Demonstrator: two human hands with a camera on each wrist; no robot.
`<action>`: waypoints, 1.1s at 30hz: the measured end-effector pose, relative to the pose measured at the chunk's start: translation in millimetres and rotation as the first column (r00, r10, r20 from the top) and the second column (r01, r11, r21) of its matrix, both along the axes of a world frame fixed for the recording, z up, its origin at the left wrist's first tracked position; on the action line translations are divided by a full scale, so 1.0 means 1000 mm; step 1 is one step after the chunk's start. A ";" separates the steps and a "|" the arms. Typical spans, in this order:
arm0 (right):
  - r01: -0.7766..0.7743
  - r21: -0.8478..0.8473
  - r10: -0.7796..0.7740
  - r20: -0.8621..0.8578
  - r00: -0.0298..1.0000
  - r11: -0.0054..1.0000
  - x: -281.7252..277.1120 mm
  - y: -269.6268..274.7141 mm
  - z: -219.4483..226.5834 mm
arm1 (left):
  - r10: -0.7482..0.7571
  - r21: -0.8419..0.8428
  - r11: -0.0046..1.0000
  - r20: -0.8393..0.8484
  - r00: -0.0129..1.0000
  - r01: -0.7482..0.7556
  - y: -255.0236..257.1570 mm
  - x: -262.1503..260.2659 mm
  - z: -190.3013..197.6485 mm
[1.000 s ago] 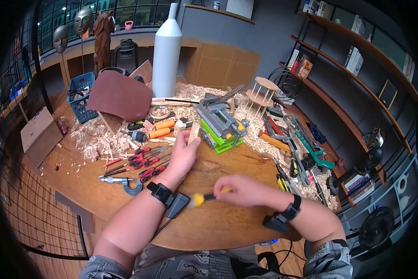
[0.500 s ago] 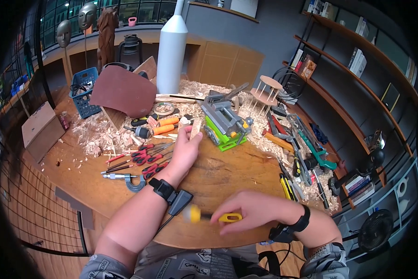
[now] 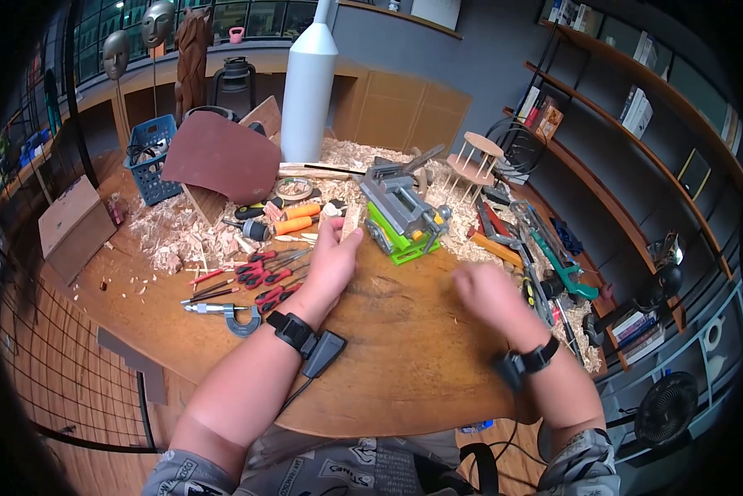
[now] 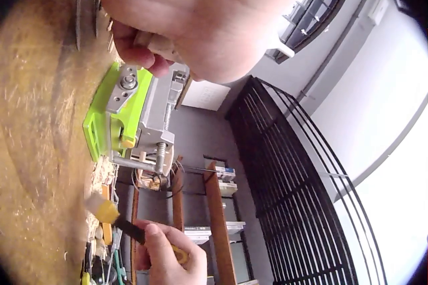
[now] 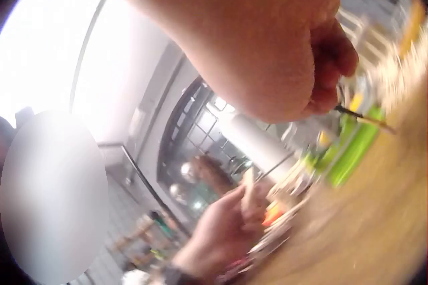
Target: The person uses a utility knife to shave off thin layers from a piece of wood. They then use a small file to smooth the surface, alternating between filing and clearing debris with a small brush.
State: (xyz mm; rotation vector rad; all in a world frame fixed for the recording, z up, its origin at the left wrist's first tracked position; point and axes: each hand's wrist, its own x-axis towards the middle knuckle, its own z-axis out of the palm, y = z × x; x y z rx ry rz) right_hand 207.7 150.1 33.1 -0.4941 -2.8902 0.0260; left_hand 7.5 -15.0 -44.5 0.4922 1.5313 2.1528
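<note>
In the head view my left hand (image 3: 335, 258) grips a small light wooden piece (image 3: 352, 220) upright over the table, just left of a grey and green vise (image 3: 400, 211). To the right, my blurred right hand (image 3: 494, 299) is raised over the table. The left wrist view shows my right hand (image 4: 172, 258) pinching the handle of a small flat brush (image 4: 128, 227) with yellow and black parts, its pale bristles pointing away from the fingers. That brush is mostly hidden behind the hand in the head view.
Red-handled tools (image 3: 260, 277) and a micrometer (image 3: 229, 314) lie left of my left forearm. Wood shavings (image 3: 169, 236) cover the back. A tall grey bottle-shaped vase (image 3: 309, 95) and a small wooden stand (image 3: 476, 161) rise there. Pliers and a green-handled tool (image 3: 566, 269) lie at right.
My right hand, with the brush, has moved from the front middle of the table up and to the right, away from my left forearm. My left hand keeps holding the wooden piece.
</note>
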 end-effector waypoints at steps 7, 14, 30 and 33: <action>-0.261 -0.865 0.397 -0.079 0.915 0.428 0.024 -0.063 0.026 | -0.009 -0.012 1.000 -0.023 1.000 0.008 0.003 -0.002 -0.003; -0.030 -0.336 0.001 -0.087 0.996 0.941 0.013 0.022 -0.010 | 0.001 -0.060 0.998 -0.031 1.000 -0.003 0.004 0.001 -0.003; -0.019 -0.802 -0.043 -0.056 0.997 0.597 0.044 0.064 0.035 | -0.034 -0.052 0.998 -0.041 0.999 0.031 0.005 0.005 -0.001; 0.219 -0.952 0.392 0.289 0.874 0.212 0.057 0.027 0.051 | -0.037 -0.031 0.999 -0.054 0.998 0.035 0.006 0.004 -0.003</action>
